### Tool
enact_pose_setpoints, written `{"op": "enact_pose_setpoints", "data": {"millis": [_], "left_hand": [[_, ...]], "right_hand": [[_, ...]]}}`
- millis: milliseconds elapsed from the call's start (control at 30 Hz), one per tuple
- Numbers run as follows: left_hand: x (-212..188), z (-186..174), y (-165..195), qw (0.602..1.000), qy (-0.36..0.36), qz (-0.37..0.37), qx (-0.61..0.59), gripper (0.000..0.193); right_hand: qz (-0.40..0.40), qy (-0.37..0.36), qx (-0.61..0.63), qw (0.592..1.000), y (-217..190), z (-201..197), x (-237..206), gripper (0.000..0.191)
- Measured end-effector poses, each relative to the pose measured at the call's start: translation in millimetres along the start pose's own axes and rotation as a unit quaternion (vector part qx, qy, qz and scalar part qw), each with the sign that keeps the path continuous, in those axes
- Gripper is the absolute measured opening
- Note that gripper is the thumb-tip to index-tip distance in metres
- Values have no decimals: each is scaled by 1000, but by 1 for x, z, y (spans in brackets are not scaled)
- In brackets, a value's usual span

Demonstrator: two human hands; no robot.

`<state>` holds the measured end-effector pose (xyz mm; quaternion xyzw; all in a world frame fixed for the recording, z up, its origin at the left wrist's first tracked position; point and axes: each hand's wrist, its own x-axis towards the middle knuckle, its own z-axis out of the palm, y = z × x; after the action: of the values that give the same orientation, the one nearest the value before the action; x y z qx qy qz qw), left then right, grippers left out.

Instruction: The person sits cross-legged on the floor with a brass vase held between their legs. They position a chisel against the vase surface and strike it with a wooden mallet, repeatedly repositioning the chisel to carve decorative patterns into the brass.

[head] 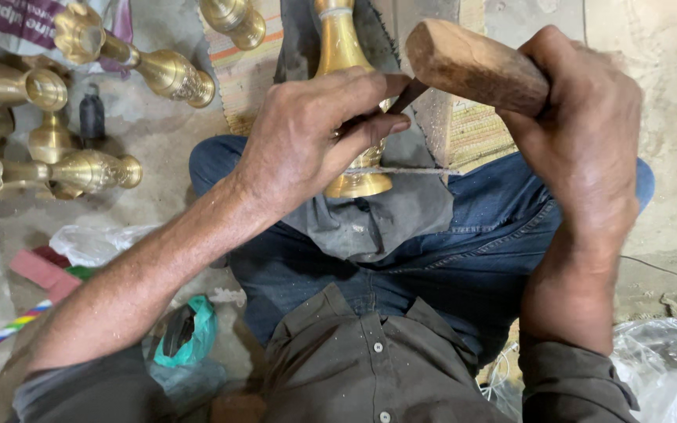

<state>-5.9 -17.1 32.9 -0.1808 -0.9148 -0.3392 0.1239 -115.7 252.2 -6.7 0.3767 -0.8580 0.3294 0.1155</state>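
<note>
A person sits on the floor, seen from above, working on a brass vase (pixel 344 47) that lies across a dark cloth (pixel 385 211) on the lap. The left hand (pixel 307 137) has its fingers (pixel 370 82) pinched together around a thin dark metal tool (pixel 407 95), pressing its tip against the vase just beneath them; the vase's flared base shows below the thumb and its neck runs up beyond the knuckles. The right hand (pixel 585 133) has its fingers curled tight around a wooden mallet (pixel 472 66), whose rounded head reaches out past them to just beside the upper end of the thin tool. Well away from the left-hand fingers, past the wrist, several more brass vases (pixel 80 168) lie on the concrete floor (pixel 158 133).
</note>
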Motion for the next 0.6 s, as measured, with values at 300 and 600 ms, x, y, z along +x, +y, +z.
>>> {"op": "enact_pose_setpoints", "data": {"millis": [300,600], "left_hand": [[1,1,-3,1000,-7,-19,-19,32],[-2,1,-3,999,16,8,-32,31]], "right_hand": [[14,18,50,998,7,1,-3,9],[59,-26,109,992,0,-5,3,18]]}}
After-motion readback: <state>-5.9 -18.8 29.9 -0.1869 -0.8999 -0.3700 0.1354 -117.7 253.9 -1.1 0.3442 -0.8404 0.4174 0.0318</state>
